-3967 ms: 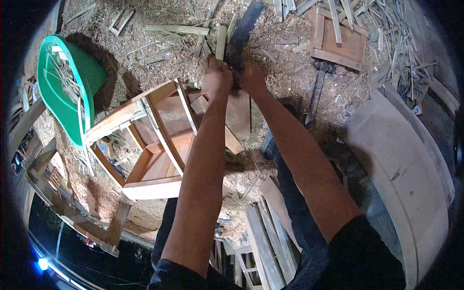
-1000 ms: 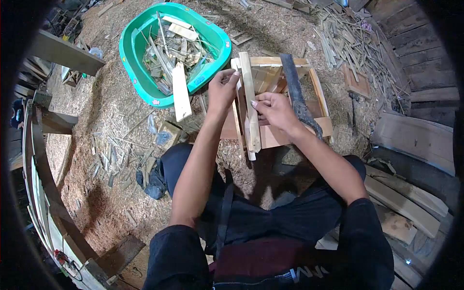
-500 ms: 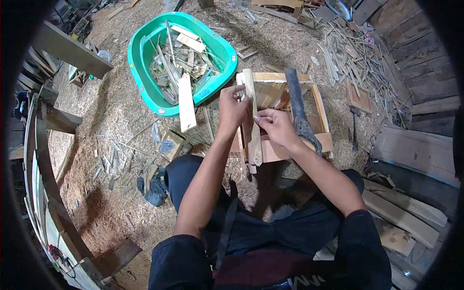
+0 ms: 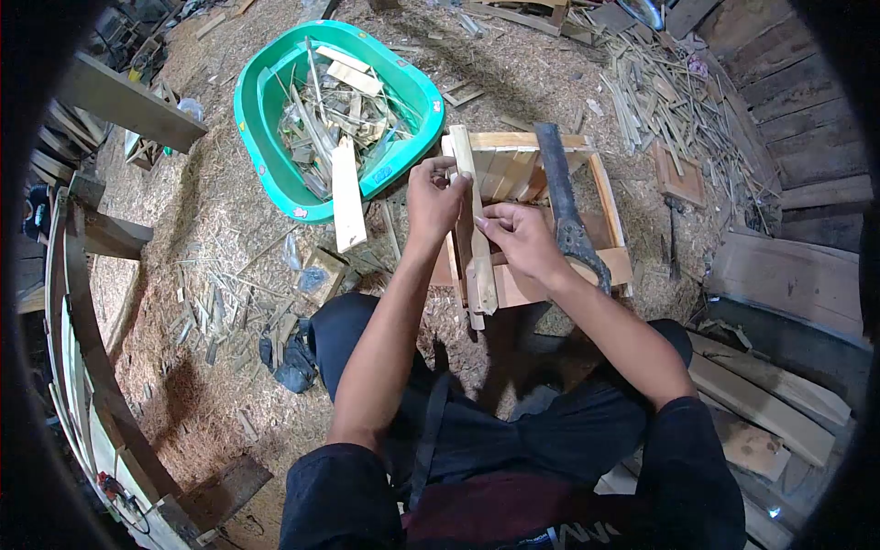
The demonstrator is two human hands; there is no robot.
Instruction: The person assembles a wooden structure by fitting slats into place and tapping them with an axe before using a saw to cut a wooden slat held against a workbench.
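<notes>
My left hand (image 4: 435, 202) is closed on the upper part of a pale wooden strip (image 4: 483, 266), with its thumb against the left edge. On the other side, my right hand (image 4: 521, 236) pinches the strip's right edge near its middle. The strip lies lengthwise over the left side of a wooden frame (image 4: 607, 197) made of light and reddish pieces. Across the right part of that frame rests a dark tool (image 4: 561, 183) with a long handle and a wide, rounded lower end.
A green tub (image 4: 252, 147) full of wood scraps stands at upper left, a pale board (image 4: 347, 197) leaning over its rim. Sticks (image 4: 655, 101) are heaped at upper right. Planks (image 4: 770, 403) lie at lower right, and a curved wooden structure (image 4: 92, 367) runs along the left.
The view has shifted slightly. My left thumb has moved closer onto the strip, and both hands remain on it at nearly the same place.
</notes>
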